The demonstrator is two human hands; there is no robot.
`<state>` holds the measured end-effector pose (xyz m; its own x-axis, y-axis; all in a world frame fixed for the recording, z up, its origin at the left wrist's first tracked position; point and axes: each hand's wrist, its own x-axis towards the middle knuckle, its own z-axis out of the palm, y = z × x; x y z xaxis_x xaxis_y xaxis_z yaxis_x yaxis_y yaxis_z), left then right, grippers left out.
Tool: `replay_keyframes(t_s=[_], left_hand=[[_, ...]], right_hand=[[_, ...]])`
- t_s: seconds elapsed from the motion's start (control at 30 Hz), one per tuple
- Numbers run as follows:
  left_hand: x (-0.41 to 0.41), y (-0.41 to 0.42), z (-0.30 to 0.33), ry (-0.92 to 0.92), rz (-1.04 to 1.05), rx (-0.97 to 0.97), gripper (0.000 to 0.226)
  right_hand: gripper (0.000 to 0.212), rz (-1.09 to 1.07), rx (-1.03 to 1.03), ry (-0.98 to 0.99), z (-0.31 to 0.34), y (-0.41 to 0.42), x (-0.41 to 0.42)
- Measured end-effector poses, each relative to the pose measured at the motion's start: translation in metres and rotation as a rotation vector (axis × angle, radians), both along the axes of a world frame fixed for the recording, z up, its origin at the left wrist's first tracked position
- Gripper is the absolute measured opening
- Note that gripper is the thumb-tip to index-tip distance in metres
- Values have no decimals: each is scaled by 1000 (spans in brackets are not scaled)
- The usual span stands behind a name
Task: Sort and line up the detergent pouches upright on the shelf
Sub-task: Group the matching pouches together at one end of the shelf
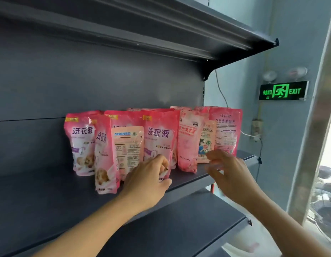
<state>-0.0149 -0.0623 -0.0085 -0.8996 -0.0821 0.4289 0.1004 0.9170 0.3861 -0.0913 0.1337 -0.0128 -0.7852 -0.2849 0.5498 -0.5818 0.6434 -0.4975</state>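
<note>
Several pink detergent pouches stand upright in a loose row on the dark grey shelf (49,197). My left hand (149,179) grips the lower edge of a pink pouch with purple lettering (159,138) near the row's middle. Left of it stand a pale peach pouch (127,145) showing its back label and two more pink pouches (81,143) (104,156). My right hand (229,173), blurred, hovers with spread fingers in front of a small floral pouch (206,143). This small pouch stands between a light pink pouch (187,143) and a back-facing pink pouch (226,130).
An upper shelf (161,28) overhangs the row. A lower shelf (179,229) juts out beneath my arms. The shelf's right end (257,159) lies just past the last pouch. A green exit sign (283,90) and a wall socket (256,128) are on the wall to the right.
</note>
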Motion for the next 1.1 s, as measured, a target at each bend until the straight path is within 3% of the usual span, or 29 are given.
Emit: replay_keyframes(t_s=[0.27,0.4,0.6,0.67,0.8,1.0,1.1], left_hand=[[-76,16,15,113,-81,-79,43],[-92,21,13,173,-92,-133,43],[-97,35,13,228,-45,-204,41],[-102,43,10,223,-26,-163,42],[-126,61,-1,200,48,-67,55],[-159,90,-9,127,243,220,83],[-176,95,-8,53,262,508,97]], right_hand=[[35,-65,-173,-147,33,-16,-90],[50,-10,-230,-219,30,-30,-126],[27,25,-171,-100,24,-47,-156],[14,37,-184,-18,22,-41,-167],[17,101,-249,19,23,-19,-191],[22,503,-633,-316,13,10,-228],[24,708,-755,-438,13,23,-235]])
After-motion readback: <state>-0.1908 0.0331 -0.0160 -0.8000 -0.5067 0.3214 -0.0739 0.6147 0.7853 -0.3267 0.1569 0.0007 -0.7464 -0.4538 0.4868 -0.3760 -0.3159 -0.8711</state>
